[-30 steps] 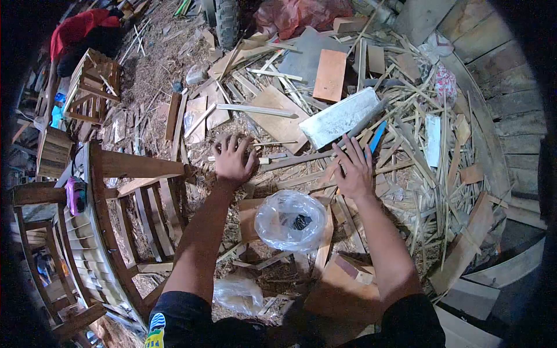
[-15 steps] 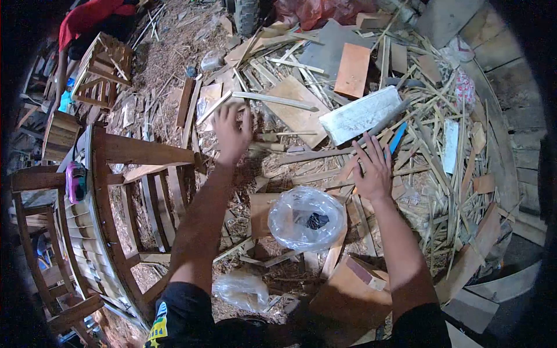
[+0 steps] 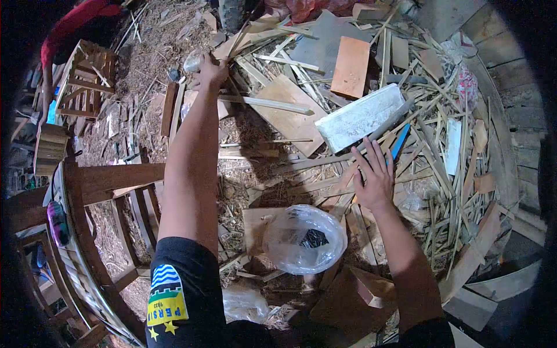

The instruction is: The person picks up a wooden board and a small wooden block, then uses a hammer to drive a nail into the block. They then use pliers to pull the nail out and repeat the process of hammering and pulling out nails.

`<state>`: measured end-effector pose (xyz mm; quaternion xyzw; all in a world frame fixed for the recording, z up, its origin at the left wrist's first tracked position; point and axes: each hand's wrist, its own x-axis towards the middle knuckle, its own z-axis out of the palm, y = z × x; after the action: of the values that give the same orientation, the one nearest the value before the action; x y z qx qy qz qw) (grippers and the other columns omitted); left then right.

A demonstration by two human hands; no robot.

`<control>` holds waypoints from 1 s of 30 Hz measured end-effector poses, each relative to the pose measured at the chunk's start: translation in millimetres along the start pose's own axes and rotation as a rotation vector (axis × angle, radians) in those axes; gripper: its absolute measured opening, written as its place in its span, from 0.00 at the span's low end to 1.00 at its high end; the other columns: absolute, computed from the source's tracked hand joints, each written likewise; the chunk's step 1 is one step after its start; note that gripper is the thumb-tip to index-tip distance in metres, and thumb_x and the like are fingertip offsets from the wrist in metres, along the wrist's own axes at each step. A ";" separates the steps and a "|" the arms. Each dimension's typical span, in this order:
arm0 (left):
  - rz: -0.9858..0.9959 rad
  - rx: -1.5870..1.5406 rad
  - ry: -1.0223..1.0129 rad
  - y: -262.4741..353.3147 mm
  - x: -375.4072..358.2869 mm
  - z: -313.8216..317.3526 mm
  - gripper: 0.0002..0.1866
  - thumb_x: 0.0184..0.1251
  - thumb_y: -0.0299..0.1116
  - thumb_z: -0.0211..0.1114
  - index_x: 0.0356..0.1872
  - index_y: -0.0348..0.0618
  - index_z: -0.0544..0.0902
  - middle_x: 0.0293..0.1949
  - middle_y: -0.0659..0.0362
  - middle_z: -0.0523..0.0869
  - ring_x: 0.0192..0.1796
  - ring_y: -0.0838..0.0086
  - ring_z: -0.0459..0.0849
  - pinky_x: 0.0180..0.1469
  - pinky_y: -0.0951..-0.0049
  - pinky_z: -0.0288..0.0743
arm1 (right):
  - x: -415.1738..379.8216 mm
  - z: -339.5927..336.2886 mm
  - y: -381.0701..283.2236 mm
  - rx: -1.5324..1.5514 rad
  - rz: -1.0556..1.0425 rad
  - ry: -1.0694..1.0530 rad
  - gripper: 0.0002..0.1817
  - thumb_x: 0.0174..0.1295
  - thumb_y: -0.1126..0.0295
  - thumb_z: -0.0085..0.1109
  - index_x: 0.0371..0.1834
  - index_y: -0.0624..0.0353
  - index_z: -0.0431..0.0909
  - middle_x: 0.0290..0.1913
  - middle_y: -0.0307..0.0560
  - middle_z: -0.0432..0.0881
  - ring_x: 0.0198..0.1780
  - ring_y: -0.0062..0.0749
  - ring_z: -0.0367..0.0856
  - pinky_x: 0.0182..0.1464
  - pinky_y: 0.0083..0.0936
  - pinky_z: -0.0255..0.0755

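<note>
My left hand [image 3: 212, 72] reaches out to the far left of the scrap pile, fingers apart, right beside a small pale lump [image 3: 193, 61] that looks like crumpled plastic. Thin wood strips lie just right of its thumb. My right hand [image 3: 374, 177] is open, fingers spread over the scraps, with its fingertips near the lower edge of a white, rough-faced block [image 3: 361, 118] and a blue strip [image 3: 400, 141]. Between my forearms stands a clear plastic bag [image 3: 277, 246] with something black inside.
An orange-brown wooden block [image 3: 350, 67] and a flat board [image 3: 285, 110] lie among many thin sticks. At left is a slatted wooden frame [image 3: 116, 174] with a pink-and-black object [image 3: 57, 223] on it. A person's red sleeve [image 3: 69, 29] shows at the upper left, near a wooden crate [image 3: 87, 81].
My left hand has moved forward and left, from the pale stick to beside the small pale lump. My right hand has stayed nearly in place. The view has shifted slightly.
</note>
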<state>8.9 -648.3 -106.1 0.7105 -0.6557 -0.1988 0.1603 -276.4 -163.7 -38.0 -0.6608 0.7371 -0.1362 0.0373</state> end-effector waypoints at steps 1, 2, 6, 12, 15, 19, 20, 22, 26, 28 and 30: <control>0.001 -0.002 -0.003 3.7 -3.7 -1.3 0.42 0.67 0.60 0.67 0.78 0.55 0.65 0.84 0.52 0.54 0.82 0.32 0.48 0.74 0.19 0.42 | 0.1 0.1 0.4 0.005 -0.006 0.006 0.34 0.62 0.67 0.60 0.76 0.43 0.72 0.82 0.49 0.61 0.82 0.49 0.58 0.80 0.60 0.45; 0.058 0.010 0.051 5.8 -9.8 -2.5 0.43 0.65 0.59 0.68 0.78 0.56 0.65 0.83 0.52 0.56 0.81 0.33 0.51 0.72 0.18 0.45 | -0.5 -0.5 0.8 0.003 -0.001 0.005 0.34 0.62 0.67 0.60 0.76 0.43 0.72 0.82 0.49 0.61 0.82 0.49 0.58 0.80 0.60 0.45; 0.284 0.110 0.274 -19.6 12.6 9.7 0.30 0.62 0.57 0.72 0.55 0.44 0.83 0.50 0.50 0.90 0.57 0.53 0.87 0.65 0.53 0.74 | 0.4 -2.3 -2.0 0.000 -0.003 0.010 0.34 0.62 0.67 0.60 0.75 0.44 0.73 0.82 0.50 0.62 0.82 0.50 0.58 0.80 0.60 0.46; 0.291 0.123 0.188 16.8 -14.7 -39.9 0.22 0.60 0.50 0.74 0.47 0.44 0.89 0.41 0.47 0.92 0.47 0.53 0.90 0.51 0.56 0.80 | -0.7 -3.1 -4.1 0.019 -0.014 0.034 0.33 0.62 0.67 0.59 0.75 0.44 0.73 0.82 0.50 0.62 0.82 0.50 0.59 0.80 0.60 0.46; 0.287 0.069 0.139 19.9 -29.9 -43.9 0.19 0.62 0.49 0.73 0.44 0.45 0.90 0.41 0.48 0.92 0.45 0.56 0.90 0.49 0.58 0.80 | -2.3 -3.6 -2.7 0.010 -0.013 0.040 0.33 0.63 0.67 0.59 0.75 0.44 0.73 0.82 0.50 0.63 0.81 0.50 0.59 0.79 0.60 0.47; 0.488 -0.218 0.249 3.7 -47.3 -35.5 0.15 0.60 0.40 0.77 0.43 0.44 0.88 0.46 0.48 0.90 0.46 0.54 0.89 0.49 0.57 0.81 | -2.7 -4.5 -3.0 0.035 -0.012 0.046 0.32 0.63 0.67 0.58 0.75 0.45 0.73 0.82 0.49 0.62 0.81 0.50 0.60 0.79 0.59 0.48; 0.455 -0.160 0.299 7.2 -58.0 -31.2 0.11 0.59 0.36 0.76 0.39 0.43 0.88 0.45 0.47 0.89 0.44 0.52 0.88 0.48 0.56 0.80 | -3.1 -3.1 -1.5 0.023 -0.012 0.039 0.32 0.63 0.66 0.58 0.75 0.44 0.73 0.82 0.48 0.62 0.81 0.50 0.60 0.79 0.59 0.48; 0.367 -0.355 0.365 -5.1 -42.7 -1.0 0.09 0.59 0.34 0.75 0.38 0.43 0.88 0.45 0.47 0.89 0.45 0.50 0.87 0.49 0.55 0.78 | -3.7 -2.6 -2.2 0.011 -0.016 0.048 0.32 0.63 0.66 0.58 0.74 0.44 0.73 0.82 0.48 0.61 0.81 0.50 0.59 0.79 0.59 0.48; 0.337 -0.078 0.255 31.1 -114.2 -40.2 0.10 0.63 0.28 0.69 0.45 0.46 0.87 0.50 0.48 0.87 0.54 0.46 0.83 0.59 0.48 0.73 | -4.8 -3.4 -1.0 0.019 -0.019 0.058 0.33 0.63 0.65 0.59 0.75 0.42 0.73 0.83 0.47 0.61 0.81 0.49 0.59 0.80 0.58 0.46; 0.213 -0.110 0.416 31.8 -108.8 -32.3 0.20 0.66 0.29 0.65 0.59 0.51 0.83 0.52 0.50 0.87 0.57 0.50 0.84 0.63 0.45 0.72 | -3.7 -2.1 -0.1 0.034 -0.018 0.060 0.33 0.63 0.65 0.59 0.76 0.42 0.72 0.83 0.47 0.60 0.82 0.49 0.58 0.81 0.58 0.46; 0.304 0.096 0.326 22.9 -98.6 -32.7 0.22 0.67 0.31 0.64 0.63 0.53 0.81 0.54 0.50 0.87 0.57 0.50 0.84 0.63 0.44 0.73 | -5.0 -1.6 0.6 0.009 -0.019 0.058 0.34 0.63 0.65 0.60 0.76 0.41 0.72 0.83 0.46 0.60 0.82 0.48 0.58 0.81 0.58 0.45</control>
<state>-0.9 -553.2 -59.4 0.6332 -0.7292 -0.0233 0.2583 -276.7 -158.5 -37.2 -0.6633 0.7311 -0.1590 0.0174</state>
